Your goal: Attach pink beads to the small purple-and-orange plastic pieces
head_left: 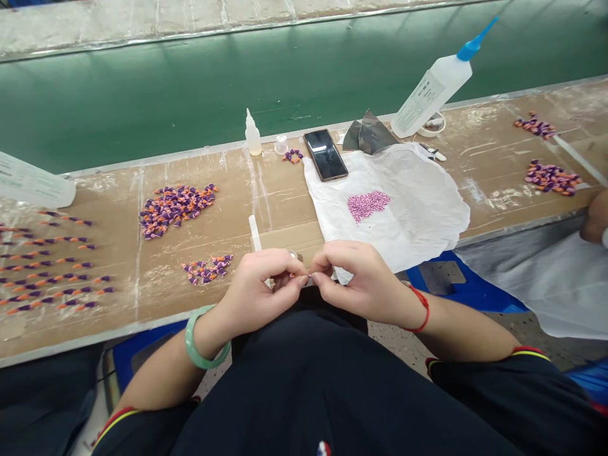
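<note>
My left hand (pixel 259 288) and my right hand (pixel 354 282) meet fingertip to fingertip at the near edge of the brown workbench (pixel 285 196), above my lap. Both are closed in a pinch on a tiny piece between them, too small to name. A green bangle circles my left wrist, a red cord my right. A small heap of purple and orange beads (pixel 208 268) lies just left of my left hand. A white stick (pixel 255 232) lies on the bench behind my hands. A patch of tiny pink beads (pixel 368 204) sits on a white sheet (pixel 427 209) beyond my right hand.
A larger purple-orange bead pile (pixel 175 206) lies at left, with rows of assembled pieces (pixel 52 266) beside it. A phone (pixel 325 154), a small glue bottle (pixel 253 134) and a big blue-tipped squeeze bottle (pixel 434 88) stand at the back. More bead piles (pixel 551 177) lie far right, near another person's hand (pixel 596 218).
</note>
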`<state>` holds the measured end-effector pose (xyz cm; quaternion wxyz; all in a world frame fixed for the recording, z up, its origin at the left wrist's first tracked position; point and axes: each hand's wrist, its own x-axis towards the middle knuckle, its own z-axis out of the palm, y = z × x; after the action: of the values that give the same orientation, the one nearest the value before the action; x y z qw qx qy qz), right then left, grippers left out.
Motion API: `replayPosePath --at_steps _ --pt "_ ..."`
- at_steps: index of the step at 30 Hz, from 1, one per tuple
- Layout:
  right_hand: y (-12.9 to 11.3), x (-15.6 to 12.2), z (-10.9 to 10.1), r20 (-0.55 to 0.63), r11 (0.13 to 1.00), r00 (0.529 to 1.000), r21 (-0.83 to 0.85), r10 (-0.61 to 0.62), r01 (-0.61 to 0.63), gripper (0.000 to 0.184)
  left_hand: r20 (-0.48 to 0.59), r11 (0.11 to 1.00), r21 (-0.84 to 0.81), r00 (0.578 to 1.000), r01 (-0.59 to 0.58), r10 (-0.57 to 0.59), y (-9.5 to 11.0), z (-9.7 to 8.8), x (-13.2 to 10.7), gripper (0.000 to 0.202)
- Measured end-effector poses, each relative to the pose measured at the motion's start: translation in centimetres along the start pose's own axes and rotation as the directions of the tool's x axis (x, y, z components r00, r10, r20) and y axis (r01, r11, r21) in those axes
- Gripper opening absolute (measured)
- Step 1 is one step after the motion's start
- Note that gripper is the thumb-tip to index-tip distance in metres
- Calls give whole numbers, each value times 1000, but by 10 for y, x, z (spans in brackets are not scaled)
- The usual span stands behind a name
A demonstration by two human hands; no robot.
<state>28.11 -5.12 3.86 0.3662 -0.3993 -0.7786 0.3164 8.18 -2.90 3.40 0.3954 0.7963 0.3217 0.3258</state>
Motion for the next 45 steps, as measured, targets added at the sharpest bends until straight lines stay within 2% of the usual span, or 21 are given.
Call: replayPosePath --at_steps 7,12,14,17,20,23,30,35,39,42,45 --pt "1 1 4 37 999 999 46 8 -10 15 2 995 -68 997 77 -77 0 0 -1 16" --pt "3 5 4 70 999 997 28 -23 21 15 -29 954 -227 978 194 -206 -4 -5 -10 14" --pt "9 7 5 81 998 995 -28 -54 56 15 -71 907 -324 949 268 -306 -11 -7 -19 12" --pt "28 9 10 135 957 987 -261 -90 123 18 -127 811 -439 867 387 -483 -26 -6 -34 18" --pt "49 9 18 252 856 967 -492 -32 157 21 -141 724 -497 778 479 -612 -41 -1 -48 24" --pt "60 13 24 341 808 939 -562 32 176 19 -115 661 -554 739 506 -663 -49 8 -58 26" --pt "58 24 30 445 755 887 -622 123 207 14 1 602 -600 754 526 -657 -50 17 -61 30" --pt "54 27 32 476 724 864 -653 162 224 13 -3 589 -624 753 513 -659 -52 17 -62 26" --pt "53 28 33 479 713 860 -665 178 223 13 -15 568 -641 732 516 -682 -51 18 -61 25" --pt "53 28 32 452 744 877 -640 165 190 14 -25 557 -660 726 504 -687 -50 19 -59 24" --pt "47 27 29 347 870 925 -492 152 42 15 -49 544 -714 743 441 -667 -48 20 -57 24"
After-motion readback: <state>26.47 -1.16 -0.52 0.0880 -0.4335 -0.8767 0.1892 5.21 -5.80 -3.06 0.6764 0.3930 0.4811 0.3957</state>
